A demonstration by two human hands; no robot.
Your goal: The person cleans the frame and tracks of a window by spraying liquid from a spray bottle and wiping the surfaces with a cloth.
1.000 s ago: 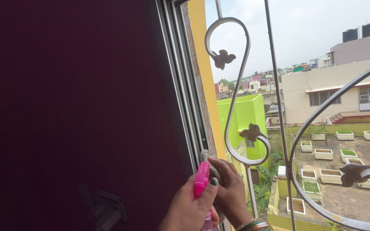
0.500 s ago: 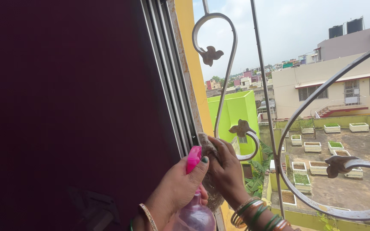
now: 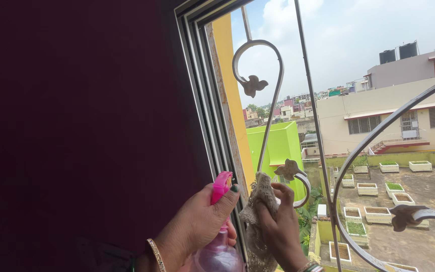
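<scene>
Figure: my left hand (image 3: 197,226) gripped a pink-triggered spray bottle (image 3: 219,242), closed around it, beside the window frame (image 3: 210,116). My right hand (image 3: 278,226) clasped a beige cloth (image 3: 259,201) against the scrolled grille (image 3: 273,111); I judged wiping barely begun, upper scrolls untouched.

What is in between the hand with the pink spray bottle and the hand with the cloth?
In the head view, only the grey window frame shows in the narrow gap between the left hand, gripping the spray bottle, and the right hand, holding the cloth.

- Window frame (image 3: 205,100): a barrier close on the hands' left.
- Scrolled iron grille (image 3: 273,100): blocks outward reach; open gaps between its bars.
</scene>
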